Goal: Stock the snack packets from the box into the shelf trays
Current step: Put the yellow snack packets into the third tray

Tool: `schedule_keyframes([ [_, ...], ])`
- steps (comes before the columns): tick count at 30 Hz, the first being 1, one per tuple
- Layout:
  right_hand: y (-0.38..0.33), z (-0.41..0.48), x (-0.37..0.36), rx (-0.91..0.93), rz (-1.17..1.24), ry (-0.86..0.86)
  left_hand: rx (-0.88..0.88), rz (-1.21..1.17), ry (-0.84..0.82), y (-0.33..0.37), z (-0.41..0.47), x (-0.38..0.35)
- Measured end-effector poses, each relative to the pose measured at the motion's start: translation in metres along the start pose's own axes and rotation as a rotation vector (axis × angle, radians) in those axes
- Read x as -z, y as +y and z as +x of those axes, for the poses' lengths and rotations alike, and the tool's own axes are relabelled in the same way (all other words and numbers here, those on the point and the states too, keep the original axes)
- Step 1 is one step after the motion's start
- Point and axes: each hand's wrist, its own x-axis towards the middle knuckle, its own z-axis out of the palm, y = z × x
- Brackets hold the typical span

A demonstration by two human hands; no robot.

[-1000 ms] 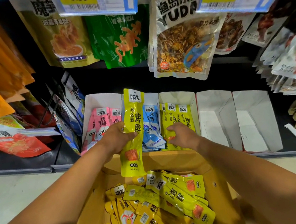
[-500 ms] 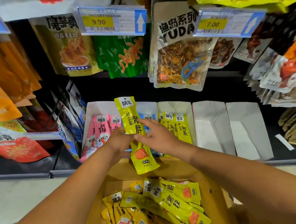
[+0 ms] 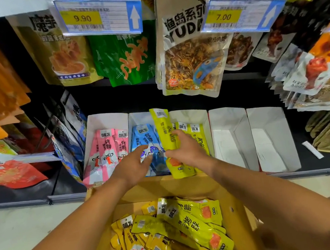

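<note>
Right hand [image 3: 185,151] grips the long yellow plastic snack packet [image 3: 163,129] upright, with the white card shelf tray [image 3: 188,114] of matching packets just beyond it. Left hand [image 3: 131,166] sits beside it, fingers spread loose, holding nothing. Below both hands is the brown cardboard box [image 3: 235,206], heaped with yellow packets.
</note>
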Motion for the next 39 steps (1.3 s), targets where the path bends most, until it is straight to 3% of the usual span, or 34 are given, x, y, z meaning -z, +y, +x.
schedule_keyframes([
  [2, 0.021, 0.010, 0.013, -0.086, -0.084, 0.046, -0.063, 0.295, -0.026, -0.020, -0.006, -0.003],
  [4, 0.043, 0.019, 0.025, -0.145, -0.261, 0.109, -0.003, 0.463, -0.125, -0.036, -0.010, -0.008],
  [9, 0.079, 0.036, 0.021, -0.249, -0.460, 0.135, 0.097, 0.707, -0.353, -0.049, -0.021, -0.022],
  [18, 0.100, 0.056, 0.004, -0.250, -0.555, 0.132, 0.119, 0.713, -0.383, -0.050, -0.019, -0.024],
  [33, 0.105, 0.028, 0.018, -0.161, -0.510, 0.044, 0.081, 0.716, -0.362, -0.050, -0.026, -0.022],
  [39, 0.093, -0.009, 0.022, -0.017, -0.529, 0.025, 0.051, 0.739, -0.346, -0.046, -0.045, -0.022],
])
